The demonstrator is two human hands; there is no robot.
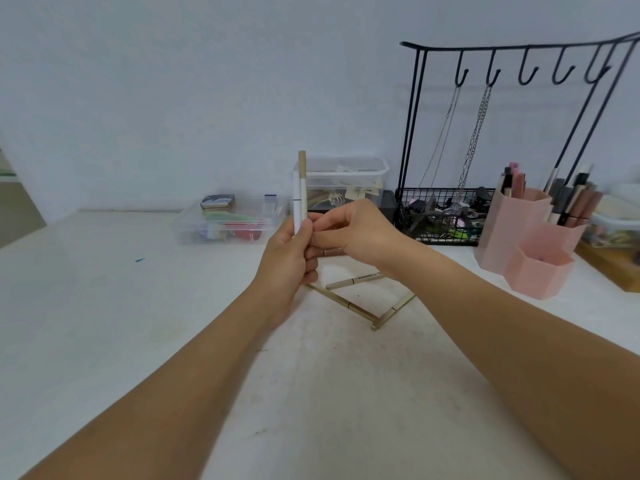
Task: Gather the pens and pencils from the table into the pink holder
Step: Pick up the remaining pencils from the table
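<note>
My left hand [290, 263] grips two upright pens [300, 195], one white and one with a tan cap, above the middle of the table. My right hand [349, 230] meets it from the right, its fingertips pinching the pens just above the left thumb. Three beige pens [349, 304] lie on the white table [138, 323] below my hands, and a short one [333, 252] shows under my right hand. The pink holder [526, 244], made of hexagonal cups, stands at the right with several pens standing in its taller cups.
A black wire rack [446, 216] with hooks and hanging chains stands behind the holder. Two clear plastic boxes [228, 220] [343, 181] sit against the wall. A wooden block [613, 268] lies at the far right edge.
</note>
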